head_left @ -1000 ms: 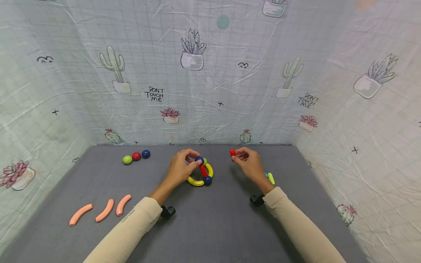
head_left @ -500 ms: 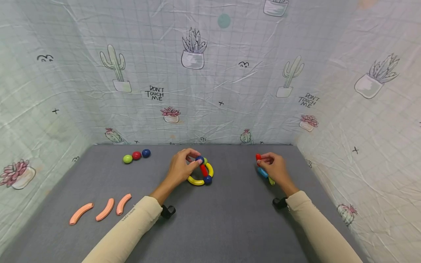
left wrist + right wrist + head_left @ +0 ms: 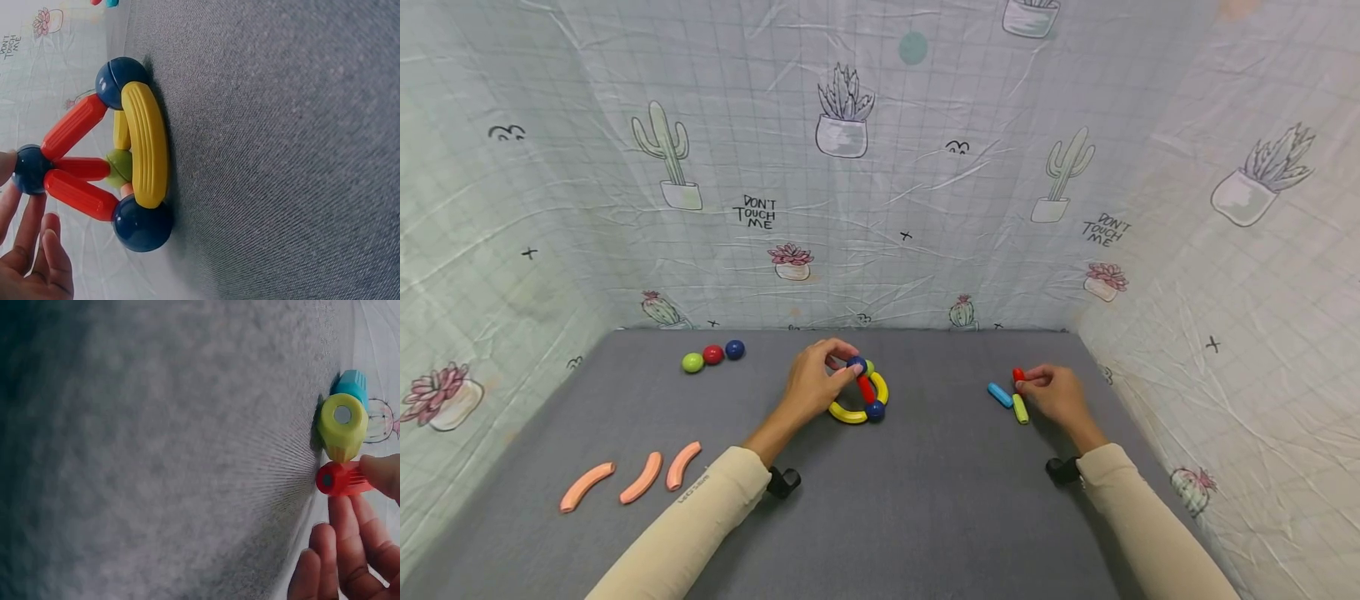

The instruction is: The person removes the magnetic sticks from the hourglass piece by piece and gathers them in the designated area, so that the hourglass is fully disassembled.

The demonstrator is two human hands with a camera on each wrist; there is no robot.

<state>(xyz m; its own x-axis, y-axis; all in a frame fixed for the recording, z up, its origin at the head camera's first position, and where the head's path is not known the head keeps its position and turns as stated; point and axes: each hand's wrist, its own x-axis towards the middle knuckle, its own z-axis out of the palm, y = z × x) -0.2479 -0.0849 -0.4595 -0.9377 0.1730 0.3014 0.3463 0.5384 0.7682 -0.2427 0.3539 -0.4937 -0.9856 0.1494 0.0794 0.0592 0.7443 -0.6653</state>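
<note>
1. Pinching the top dark blue ball of the rod-and-ball structure, left hand has thumb and fingers curled round it; structure stands mid-table on the grey table.
2. Structure: curved yellow pieces at base, red rods rising to top ball, two more dark blue balls at lower corners, green ball behind.
3. Right hand pinches a red stick between thumb and fingertips, stick end at table surface, far right.
4. Just beside it: yellow-green stick and blue stick, lying flat.
5. Far left: green, red, blue loose balls in a row; three pink curved pieces nearer.
</note>
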